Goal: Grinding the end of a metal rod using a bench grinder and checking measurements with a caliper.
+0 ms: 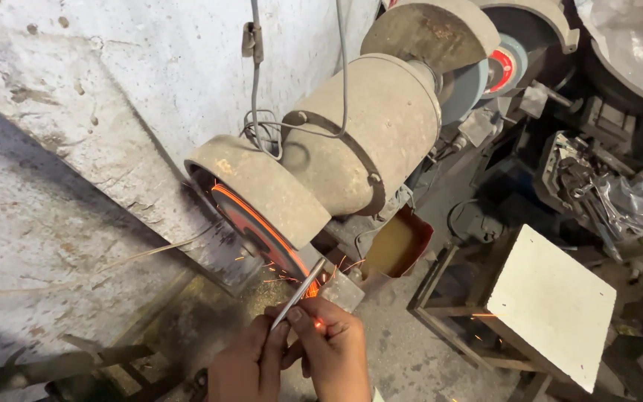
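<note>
A dusty bench grinder (359, 134) stands against the wall. Its thin left wheel (258, 227) glows orange at the rim under a rounded guard. Both my hands hold a slim metal rod (299, 292) with its tip against the lower edge of that wheel. Sparks scatter around the contact point. My left hand (251, 365) pinches the rod's near end from the left. My right hand (333, 350) grips it from the right, thumb on top. A small metal tool rest (344, 290) sits just beside the rod tip.
A stained white wall (76, 149) runs along the left. Cables (258, 112) hang down it to the grinder. A small container of brownish liquid (396, 246) sits under the motor. A white-topped wooden stool (552, 305) stands to the right, with cluttered metal parts (589, 179) behind it.
</note>
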